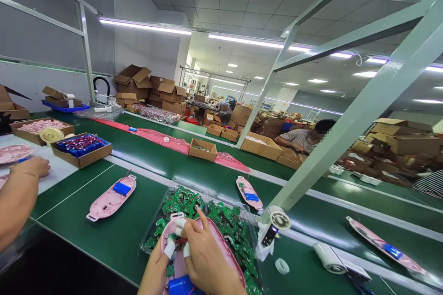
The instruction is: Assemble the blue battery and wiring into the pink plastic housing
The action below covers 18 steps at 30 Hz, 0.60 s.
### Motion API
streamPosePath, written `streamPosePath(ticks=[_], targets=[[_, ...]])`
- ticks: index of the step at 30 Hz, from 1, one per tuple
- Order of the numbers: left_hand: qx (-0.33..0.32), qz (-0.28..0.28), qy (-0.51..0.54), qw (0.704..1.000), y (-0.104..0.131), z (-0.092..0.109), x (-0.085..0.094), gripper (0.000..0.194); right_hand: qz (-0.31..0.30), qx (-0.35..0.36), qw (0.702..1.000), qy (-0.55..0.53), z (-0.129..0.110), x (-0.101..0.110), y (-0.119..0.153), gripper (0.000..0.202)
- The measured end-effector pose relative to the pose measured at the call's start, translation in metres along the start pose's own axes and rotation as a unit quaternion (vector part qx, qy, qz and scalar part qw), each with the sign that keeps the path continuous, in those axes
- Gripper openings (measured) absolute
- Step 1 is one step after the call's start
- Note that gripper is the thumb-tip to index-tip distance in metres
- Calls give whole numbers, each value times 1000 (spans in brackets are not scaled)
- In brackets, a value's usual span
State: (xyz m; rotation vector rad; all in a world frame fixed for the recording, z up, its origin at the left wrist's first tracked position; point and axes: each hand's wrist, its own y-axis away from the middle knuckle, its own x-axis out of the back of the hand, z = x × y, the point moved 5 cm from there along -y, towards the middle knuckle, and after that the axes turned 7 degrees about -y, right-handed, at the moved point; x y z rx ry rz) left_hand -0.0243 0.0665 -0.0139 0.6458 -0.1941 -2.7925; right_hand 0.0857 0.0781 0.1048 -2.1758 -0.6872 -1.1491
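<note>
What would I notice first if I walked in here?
Right at the bottom, the person's right hand and left hand hold a pink shell over a tray of green circuit boards. More pink shells with blue batteries lie along the green belt, and a box of blue batteries sits at the left.

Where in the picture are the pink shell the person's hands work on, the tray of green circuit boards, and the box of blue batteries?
pink shell (226, 251): head view, right-hand rim.
tray of green circuit boards (228, 221): head view, boards in middle.
box of blue batteries (90, 156): head view, front cardboard wall.

Grey-walled factory hall (55, 32) with tiled ceiling (242, 0), strip lights (145, 26) and stacked cardboard boxes (138, 84)
</note>
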Motion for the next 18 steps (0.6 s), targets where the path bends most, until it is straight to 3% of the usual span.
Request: streamPosePath(ticks=[2, 4, 8, 10, 14, 16, 18], targets=[[-2, 6, 10, 1000, -2, -1, 2, 54, -10, -4, 1000, -9, 4, 2, 3, 41], [-17, 13, 12, 1000, -3, 2, 3, 52, -12, 35, 999, 0, 6, 8, 8, 40], [-32, 25, 7, 999, -1, 17, 4, 52, 46, 264, 961, 75, -1, 8, 31, 23], [-20, 32, -8, 999, 4, 24, 3, 52, 70, 314, 941, 105, -3, -9, 42, 12], [9, 41, -41, 998, 16, 37, -7, 50, 153, 173, 971, 64, -2, -41, 54, 6], [33, 52, -35, 997, 21, 39, -13, 51, 185, 113, 976, 1, -1, -48, 60, 14], [13, 78, -27, 997, 21, 43, -16, 47, 196, 90, 973, -79, -1, -49, 64, 27]])
